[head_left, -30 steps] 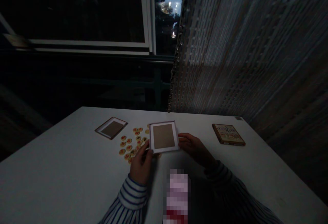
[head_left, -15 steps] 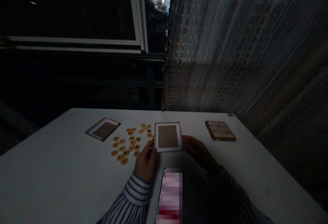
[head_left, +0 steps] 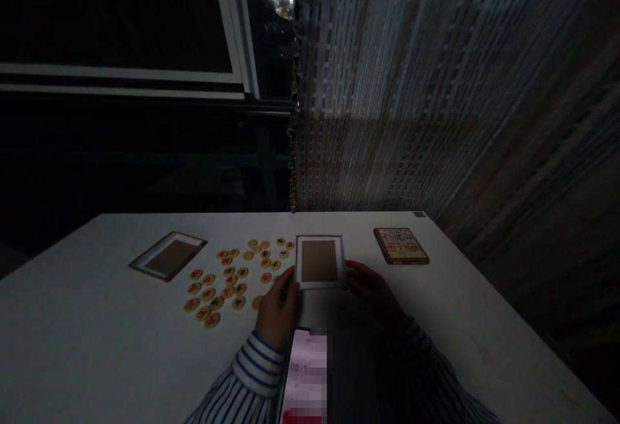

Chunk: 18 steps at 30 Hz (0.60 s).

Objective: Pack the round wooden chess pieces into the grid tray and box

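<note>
A shallow square box (head_left: pixel 319 260) with a pale border and a grey-brown bottom is gripped at its two sides. My left hand (head_left: pixel 277 307) is closed on its left edge, thumb near the front left corner. My right hand (head_left: pixel 375 288) holds the right edge, its fingers partly in shadow. To the left of the box lie many round wooden Chinese chess pieces (head_left: pixel 228 291), marked in red or dark characters; a few look blank on top. Some pieces sit close by my left hand.
A similar shallow box (head_left: pixel 169 254) lies at the left of the white table (head_left: pixel 121 346). A flat box with a printed picture (head_left: pixel 401 245) rests at the right. A lit phone (head_left: pixel 305 372) lies between my forearms. Behind hangs a string curtain (head_left: pixel 387 88) beside a window.
The view has turned slightly to the right. Both hands have carried the box rightward over the table, and more chess pieces show to its left.
</note>
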Tool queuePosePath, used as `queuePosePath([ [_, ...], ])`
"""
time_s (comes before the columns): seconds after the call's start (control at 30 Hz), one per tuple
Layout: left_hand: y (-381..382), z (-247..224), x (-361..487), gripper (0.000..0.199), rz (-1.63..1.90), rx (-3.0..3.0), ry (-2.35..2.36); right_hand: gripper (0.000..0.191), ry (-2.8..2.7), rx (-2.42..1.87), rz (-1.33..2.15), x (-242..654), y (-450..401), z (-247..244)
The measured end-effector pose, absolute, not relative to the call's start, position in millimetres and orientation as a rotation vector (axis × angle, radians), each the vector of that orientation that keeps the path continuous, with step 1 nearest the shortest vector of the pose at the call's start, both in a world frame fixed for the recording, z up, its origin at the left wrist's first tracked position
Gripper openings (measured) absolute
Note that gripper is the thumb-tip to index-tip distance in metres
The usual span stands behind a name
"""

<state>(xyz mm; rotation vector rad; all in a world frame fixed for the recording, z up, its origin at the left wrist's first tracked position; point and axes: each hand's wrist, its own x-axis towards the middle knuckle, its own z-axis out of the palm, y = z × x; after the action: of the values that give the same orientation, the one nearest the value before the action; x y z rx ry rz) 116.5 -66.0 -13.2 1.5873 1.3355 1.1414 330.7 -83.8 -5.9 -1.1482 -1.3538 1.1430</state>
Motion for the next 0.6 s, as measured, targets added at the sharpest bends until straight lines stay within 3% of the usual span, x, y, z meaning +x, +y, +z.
queuePosePath([
  [0.6, -59, -39, 119, 0.041, 1.086, 1.917, 1.311, 0.042, -1.400, -1.280, 1.020, 340, -83, -26],
])
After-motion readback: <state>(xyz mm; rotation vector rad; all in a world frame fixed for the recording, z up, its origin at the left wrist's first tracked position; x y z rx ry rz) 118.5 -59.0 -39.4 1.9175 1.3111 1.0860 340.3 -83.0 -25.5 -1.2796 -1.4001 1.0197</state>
